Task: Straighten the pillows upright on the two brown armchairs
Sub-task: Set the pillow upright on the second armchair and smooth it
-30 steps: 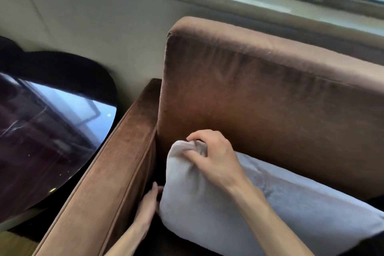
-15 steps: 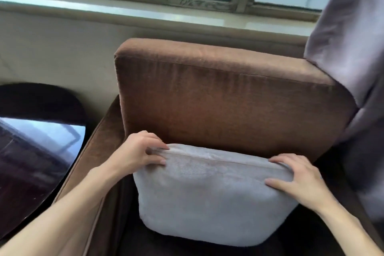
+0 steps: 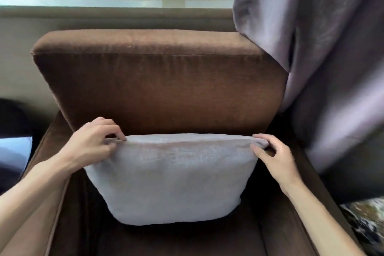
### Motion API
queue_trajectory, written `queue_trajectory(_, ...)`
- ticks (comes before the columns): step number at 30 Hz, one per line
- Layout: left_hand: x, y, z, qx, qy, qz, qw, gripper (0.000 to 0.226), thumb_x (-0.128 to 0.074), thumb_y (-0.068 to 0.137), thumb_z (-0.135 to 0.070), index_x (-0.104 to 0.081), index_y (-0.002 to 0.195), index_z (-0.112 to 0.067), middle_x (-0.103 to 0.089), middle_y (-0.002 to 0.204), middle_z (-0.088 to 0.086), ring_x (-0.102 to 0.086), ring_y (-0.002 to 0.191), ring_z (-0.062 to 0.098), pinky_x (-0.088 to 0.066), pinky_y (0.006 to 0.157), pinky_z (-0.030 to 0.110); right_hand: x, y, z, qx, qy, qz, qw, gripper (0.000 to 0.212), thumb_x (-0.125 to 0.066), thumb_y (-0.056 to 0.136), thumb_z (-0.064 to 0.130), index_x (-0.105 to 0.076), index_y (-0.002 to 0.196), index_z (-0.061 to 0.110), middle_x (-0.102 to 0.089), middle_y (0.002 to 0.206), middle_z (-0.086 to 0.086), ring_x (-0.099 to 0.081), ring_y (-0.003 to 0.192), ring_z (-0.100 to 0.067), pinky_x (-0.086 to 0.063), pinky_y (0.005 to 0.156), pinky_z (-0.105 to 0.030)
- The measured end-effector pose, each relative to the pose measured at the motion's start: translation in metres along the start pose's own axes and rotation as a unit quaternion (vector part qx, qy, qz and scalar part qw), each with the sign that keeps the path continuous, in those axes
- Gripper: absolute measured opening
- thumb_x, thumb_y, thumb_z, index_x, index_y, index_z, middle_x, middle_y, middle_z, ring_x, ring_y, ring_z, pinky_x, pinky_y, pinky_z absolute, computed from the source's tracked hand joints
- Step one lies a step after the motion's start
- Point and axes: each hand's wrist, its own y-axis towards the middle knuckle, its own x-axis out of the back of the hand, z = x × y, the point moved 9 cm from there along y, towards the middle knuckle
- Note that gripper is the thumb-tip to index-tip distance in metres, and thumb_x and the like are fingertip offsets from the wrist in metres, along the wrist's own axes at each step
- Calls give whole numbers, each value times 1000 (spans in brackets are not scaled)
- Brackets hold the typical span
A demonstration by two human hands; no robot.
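Observation:
A light grey pillow point(image 3: 170, 181) stands upright on the seat of a brown armchair point(image 3: 158, 81), its back against the backrest. My left hand point(image 3: 91, 147) pinches the pillow's top left corner. My right hand point(image 3: 276, 160) pinches the top right corner, thumb in front and fingers behind. The pillow's top edge runs level between both hands. Only this one armchair is in view.
A grey-purple curtain point(image 3: 324, 68) hangs at the right and drapes over the chair's right corner and armrest. A window sill point(image 3: 116, 2) runs behind the backrest. A dark glossy table point(image 3: 12, 151) sits at the left beside the left armrest point(image 3: 52, 172).
The pillow went from leaning sideways to standing straight against the backrest. My hands shifted to its two top corners, and the view has centred on the chair.

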Motion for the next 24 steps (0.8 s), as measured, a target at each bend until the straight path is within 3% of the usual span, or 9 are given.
queue_trajectory(3, -14, 18, -73, -56, -56, 33, 996, 29, -46, 70, -46, -68, 89, -42, -63, 98, -26, -56, 96, -1, -52, 88, 38, 2, -17, -58, -106, 209, -18, 972, 59, -78, 66, 68, -70, 109, 27, -76, 114, 2, -68, 112, -9, -56, 91, -30)
queue_trajectory(4, -22, 24, -103, -80, -77, 37, 993, 35, -47, 73, -52, -69, 98, -39, -63, 101, -24, -58, 95, -2, -53, 89, 38, -3, -24, -76, -139, 230, -23, 963, 59, -71, 73, 70, -70, 109, 24, -76, 115, -1, -68, 114, -13, -54, 89, -33)
queue_trajectory(7, -74, 43, -194, -154, -65, 85, 982, 68, -54, 75, -78, -58, 129, -36, -59, 125, -20, -56, 113, 1, -51, 98, 37, -25, -42, -138, -215, 168, -11, 962, 21, -47, 104, 11, -67, 110, 8, -71, 114, -12, -62, 121, -32, -51, 83, -28)
queue_trajectory(8, -96, 47, -220, -167, -22, 113, 979, 80, -56, 73, -83, -50, 138, -37, -54, 137, -18, -52, 124, 5, -47, 103, 39, -34, -47, -155, -228, 110, 20, 967, 29, -45, 98, -9, -64, 115, 3, -69, 114, -12, -59, 124, -36, -50, 81, -21)
queue_trajectory(10, -133, 53, -256, -183, 70, 144, 970, 93, -62, 70, -82, -38, 146, -35, -48, 148, -10, -47, 133, 17, -40, 107, 43, -62, -57, -187, -261, 13, 132, 956, 53, -46, 85, -23, -56, 129, 5, -61, 121, -4, -56, 127, -31, -47, 75, -11)
queue_trajectory(13, -155, 61, -278, -186, 139, 85, 969, 74, -71, 74, -63, -47, 133, -26, -59, 127, -1, -56, 118, 26, -41, 93, 41, -97, -79, -225, -305, -90, 262, 911, 75, -69, 78, -8, -46, 142, 24, -54, 135, 3, -52, 130, -23, -49, 93, -24)
queue_trajectory(15, -154, 64, -280, -197, 142, 29, 970, 53, -69, 80, -53, -52, 121, -24, -63, 113, -1, -60, 108, 25, -40, 83, 38, -109, -79, -240, -317, -100, 254, 908, 70, -77, 79, 0, -51, 143, 14, -59, 139, -7, -53, 135, -30, -46, 103, -30)
queue_trajectory(18, -139, 66, -276, -207, 80, -27, 975, 31, -64, 84, -38, -59, 112, -27, -65, 102, -6, -62, 102, 20, -43, 77, 36, -101, -72, -242, -290, -225, 202, 908, 39, -64, 97, 22, -57, 135, 15, -60, 137, -8, -52, 133, -29, -40, 101, -31)
queue_trajectory(24, -126, 68, -268, -191, 24, -45, 980, 26, -63, 83, -42, -63, 104, -28, -67, 96, -9, -63, 94, 14, -34, 71, 31, -93, -88, -269, -277, -302, 185, 893, 29, -58, 97, 32, -63, 123, 20, -62, 132, -11, -55, 125, -33, -45, 101, -35)
